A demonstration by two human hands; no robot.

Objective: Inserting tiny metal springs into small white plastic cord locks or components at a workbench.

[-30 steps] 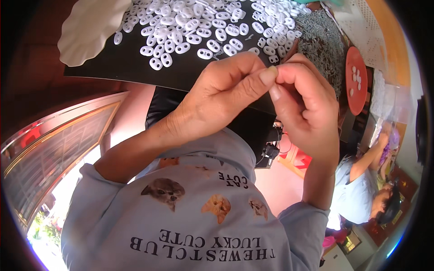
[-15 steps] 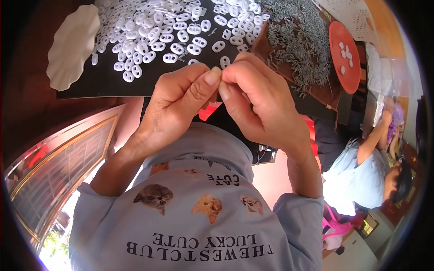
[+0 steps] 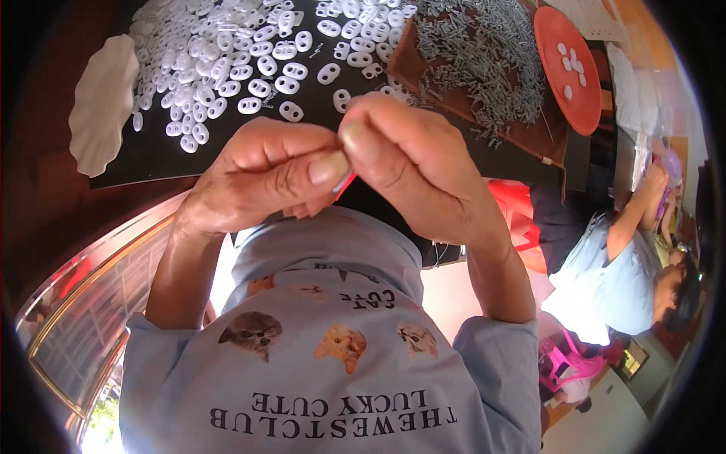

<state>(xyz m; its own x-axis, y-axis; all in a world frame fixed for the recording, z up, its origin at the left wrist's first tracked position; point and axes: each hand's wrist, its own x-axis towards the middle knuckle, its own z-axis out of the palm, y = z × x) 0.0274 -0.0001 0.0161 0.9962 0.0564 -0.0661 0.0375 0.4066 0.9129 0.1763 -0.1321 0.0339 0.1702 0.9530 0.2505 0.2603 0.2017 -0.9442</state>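
Fingers of your left hand (image 3: 261, 174) and right hand (image 3: 423, 170) pinch closed, tips just beside each other; contents hidden, can't tell. White plastic pieces (image 3: 219, 68) lie far left; springs (image 3: 484, 64) far right. Suggest pinching lightly, tips aligned.

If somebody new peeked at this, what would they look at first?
Probably the big pile of white ovals with holes, on the black table at the upper left. Next, maybe the left hand and right hand close together in the middle, above a pale blue shirt with cat faces. At the upper right, grey springs lie heaped on a brown cloth beside a red plate.
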